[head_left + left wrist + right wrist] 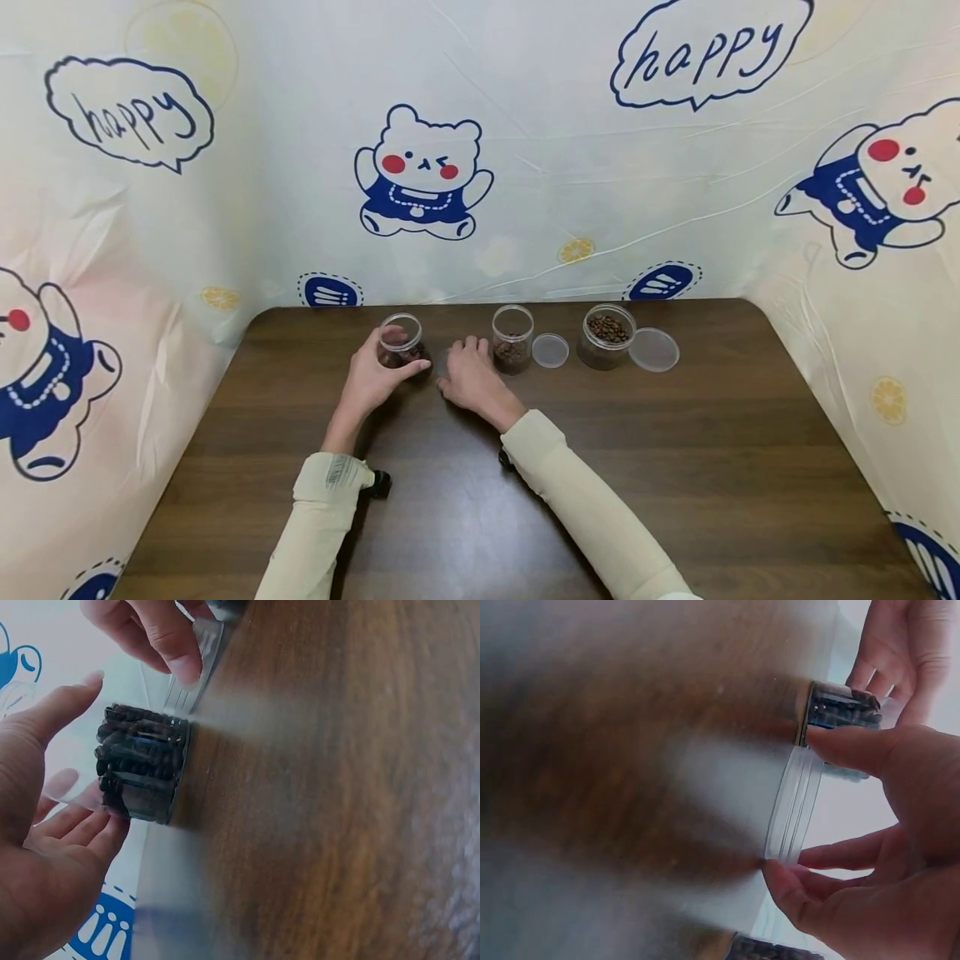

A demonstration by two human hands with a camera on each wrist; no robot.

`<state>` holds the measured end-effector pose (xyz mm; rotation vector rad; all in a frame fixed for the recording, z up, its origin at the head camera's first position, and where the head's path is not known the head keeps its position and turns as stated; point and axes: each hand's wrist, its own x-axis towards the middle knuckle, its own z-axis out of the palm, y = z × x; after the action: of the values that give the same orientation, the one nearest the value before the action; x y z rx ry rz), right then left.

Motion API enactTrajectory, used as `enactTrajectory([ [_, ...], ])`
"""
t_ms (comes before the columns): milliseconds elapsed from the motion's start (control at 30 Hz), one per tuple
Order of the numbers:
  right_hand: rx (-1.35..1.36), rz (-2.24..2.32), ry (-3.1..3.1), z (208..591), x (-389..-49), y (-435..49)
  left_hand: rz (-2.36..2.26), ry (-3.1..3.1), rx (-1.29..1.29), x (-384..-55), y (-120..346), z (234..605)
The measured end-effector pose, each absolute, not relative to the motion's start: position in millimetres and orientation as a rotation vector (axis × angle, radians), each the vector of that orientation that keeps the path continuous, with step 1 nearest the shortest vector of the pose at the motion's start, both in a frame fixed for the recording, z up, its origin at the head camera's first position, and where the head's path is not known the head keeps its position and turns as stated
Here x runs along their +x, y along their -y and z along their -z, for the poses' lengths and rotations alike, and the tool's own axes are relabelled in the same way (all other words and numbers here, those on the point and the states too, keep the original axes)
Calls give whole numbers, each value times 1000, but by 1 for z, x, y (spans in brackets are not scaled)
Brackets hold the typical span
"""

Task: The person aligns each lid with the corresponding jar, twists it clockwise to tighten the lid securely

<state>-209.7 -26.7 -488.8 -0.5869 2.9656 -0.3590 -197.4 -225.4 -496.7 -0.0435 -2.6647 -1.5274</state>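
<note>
My left hand [372, 367] holds a clear jar [401, 332] at the left, its fingers curled behind the wall and its thumb across the front. Dark beans [142, 761] fill the jar's lower part; its top is uncovered. Just right of it, my right hand [476, 377] pinches a clear round lid [791, 806] by its edge between thumb and fingers, low over the table. From the head view the right hand hides most of that lid. Beside the right hand stands a second uncovered clear jar [513, 333], partly filled with brown beans.
A clear lid [551, 351] lies right of the second jar. Farther right, a wider uncovered jar [606, 354] holds coffee beans, with a larger lid [655, 350] beside it. The brown wooden table [712, 483] ends at a printed curtain [540, 167] behind the jars.
</note>
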Motion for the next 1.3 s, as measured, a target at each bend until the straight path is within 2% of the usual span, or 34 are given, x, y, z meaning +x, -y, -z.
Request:
enactTrajectory([
  [967, -503, 562, -2828, 480, -210, 19, 1476, 2688, -15, -191, 229, 495],
  [1300, -524, 721, -2771, 466, -191, 13, 1478, 2690, 5, -178, 230, 481],
])
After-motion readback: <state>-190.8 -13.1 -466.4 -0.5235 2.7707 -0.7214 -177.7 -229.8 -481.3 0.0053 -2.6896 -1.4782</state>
